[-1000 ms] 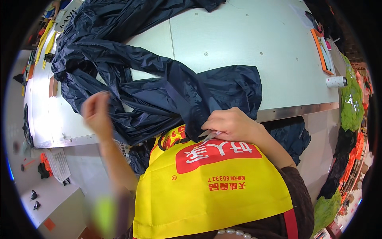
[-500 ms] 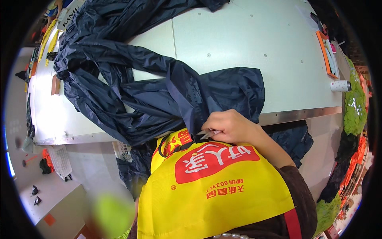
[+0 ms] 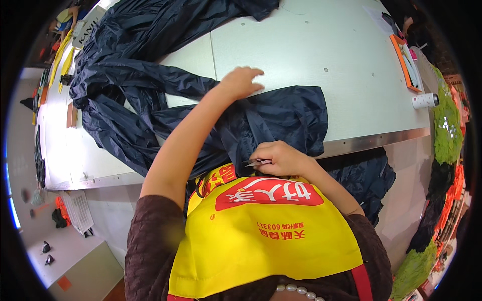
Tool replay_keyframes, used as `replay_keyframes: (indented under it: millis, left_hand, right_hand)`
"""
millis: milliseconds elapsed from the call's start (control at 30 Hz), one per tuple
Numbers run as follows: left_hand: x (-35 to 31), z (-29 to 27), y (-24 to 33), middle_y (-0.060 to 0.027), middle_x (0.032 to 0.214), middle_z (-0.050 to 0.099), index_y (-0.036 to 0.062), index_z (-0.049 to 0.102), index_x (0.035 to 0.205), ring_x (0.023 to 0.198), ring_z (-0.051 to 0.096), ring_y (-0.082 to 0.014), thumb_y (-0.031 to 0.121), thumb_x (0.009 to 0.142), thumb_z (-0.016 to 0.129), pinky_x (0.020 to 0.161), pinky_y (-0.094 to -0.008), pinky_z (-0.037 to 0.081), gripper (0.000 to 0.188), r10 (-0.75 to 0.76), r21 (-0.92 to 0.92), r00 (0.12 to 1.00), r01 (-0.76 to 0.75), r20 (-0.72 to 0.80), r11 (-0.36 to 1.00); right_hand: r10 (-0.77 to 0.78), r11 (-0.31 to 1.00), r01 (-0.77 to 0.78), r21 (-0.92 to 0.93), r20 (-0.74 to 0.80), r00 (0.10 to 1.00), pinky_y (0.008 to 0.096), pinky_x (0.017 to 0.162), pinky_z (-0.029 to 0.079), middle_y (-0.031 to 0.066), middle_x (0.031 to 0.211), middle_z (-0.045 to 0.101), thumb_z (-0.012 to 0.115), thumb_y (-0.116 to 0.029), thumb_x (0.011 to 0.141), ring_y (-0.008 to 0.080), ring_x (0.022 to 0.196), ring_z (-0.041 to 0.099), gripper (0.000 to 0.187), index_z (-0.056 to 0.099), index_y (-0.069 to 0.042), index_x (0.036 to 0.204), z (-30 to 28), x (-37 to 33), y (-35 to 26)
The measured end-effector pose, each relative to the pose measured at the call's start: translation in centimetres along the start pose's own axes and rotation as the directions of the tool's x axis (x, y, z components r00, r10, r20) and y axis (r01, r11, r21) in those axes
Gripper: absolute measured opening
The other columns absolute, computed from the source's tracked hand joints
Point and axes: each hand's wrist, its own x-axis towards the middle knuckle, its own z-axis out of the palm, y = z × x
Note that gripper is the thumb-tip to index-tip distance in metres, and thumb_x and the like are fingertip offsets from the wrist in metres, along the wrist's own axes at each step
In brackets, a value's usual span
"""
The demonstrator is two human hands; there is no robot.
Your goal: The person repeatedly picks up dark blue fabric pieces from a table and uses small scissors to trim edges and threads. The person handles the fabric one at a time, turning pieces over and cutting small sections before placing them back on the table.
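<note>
A dark navy garment (image 3: 291,110) of thin, shiny fabric lies crumpled across the table and hangs over its front edge. My left hand (image 3: 241,83) reaches over it, fingers apart and holding nothing, just past the fabric's far edge. Close to my body, my right hand (image 3: 281,158) is closed around small metal thread snips (image 3: 258,162). Their pointed blades stick out to the left beside the fabric's near edge. A yellow apron (image 3: 251,241) covers my front.
The pale table (image 3: 281,45) has a metal front edge. Toward the right stand an orange tray (image 3: 404,62) and a white patterned cup (image 3: 424,101). More dark fabric (image 3: 364,180) hangs below the table edge. A green fabric pile (image 3: 447,130) lies at far right.
My left hand has come into view and extends forward over the garment. A blurred yellow-green shape at the lower left is gone. My right hand stays nearly in place with the snips.
</note>
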Motion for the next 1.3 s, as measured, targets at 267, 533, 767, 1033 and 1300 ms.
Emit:
replay_keyframes:
  millis: [267, 533, 767, 1033, 1300]
  left_hand:
    - [2.2, 2.0, -1.3, -0.0128, 0.073, 0.065, 0.0028, 0.068, 0.08, 0.069, 0.061, -0.0217, 0.024, 0.074, 0.067, 0.066, -0.0304, 0.047, 0.022, -0.024, -0.169, 0.981, 0.058, 0.195, 0.984]
    - [-10.2, -10.0, -2.0, -0.0009, 0.068, 0.057, 0.0009, 0.064, 0.078, 0.064, 0.05, -0.0088, 0.021, 0.084, 0.06, 0.06, -0.0229, 0.04, 0.022, -0.347, -0.599, 0.92, 0.176, -0.183, 0.782]
    - [-28.5, -12.8, 1.0, -0.0104, 0.096, 0.065, 0.0022, 0.063, 0.101, 0.09, 0.061, -0.0167, 0.017, 0.069, 0.073, 0.077, -0.027, 0.048, 0.037, -0.682, 0.573, 0.481, 0.376, 0.551, 0.728]
    - [-15.0, -10.1, 10.0, -0.0153, 0.117, 0.054, 0.0018, 0.051, 0.119, 0.111, 0.05, -0.0281, 0.022, 0.067, 0.074, 0.098, -0.0394, 0.035, 0.06, 0.004, -0.174, 0.922, -0.077, -0.386, 0.982]
    - [-13.2, -7.4, 8.3, -0.0042, 0.071, 0.059, 0.0012, 0.061, 0.083, 0.067, 0.055, -0.0135, 0.009, 0.075, 0.066, 0.062, -0.0245, 0.042, 0.012, -0.167, -0.4, 0.976, 0.098, -0.141, 0.911]
  right_hand:
    - [0.041, 0.999, -0.04, 0.006, -0.09, 0.995, 0.0326, 0.065, 0.047, 0.0124, 0.081, 0.061, 0.06, -0.01, 0.072, 0.0276, 0.072, 0.06, 0.017, 0.063, -0.003, 0.087, 0.3, -0.4, 1.1]
    - [0.03, 0.991, -0.049, -0.124, -0.149, 0.988, 0.0292, 0.06, 0.046, 0.0081, 0.077, 0.06, 0.062, -0.007, 0.072, 0.0229, 0.068, 0.059, 0.013, 0.062, -0.004, 0.085, -1.0, 0.1, 0.8]
    - [-0.137, 0.911, 0.012, -0.413, -0.275, 0.952, 0.032, 0.056, 0.045, 0.0062, 0.066, 0.057, 0.064, -0.008, 0.071, 0.0222, 0.064, 0.057, 0.011, 0.061, -0.008, 0.082, -4.2, 1.8, -0.8]
    - [-0.108, 0.987, 0.049, -0.152, -0.408, 0.907, 0.0233, 0.056, 0.043, 0.0059, 0.07, 0.057, 0.072, -0.005, 0.069, 0.015, 0.062, 0.056, 0.021, 0.059, -0.005, 0.086, -5.2, 5.0, -4.9]
    - [0.341, 0.87, -0.162, 0.466, -0.33, 0.88, 0.0189, 0.064, 0.044, 0.0008, 0.074, 0.058, 0.074, -0.005, 0.069, 0.0056, 0.068, 0.052, 0.029, 0.059, -0.001, 0.094, -5.9, 3.2, -4.0]
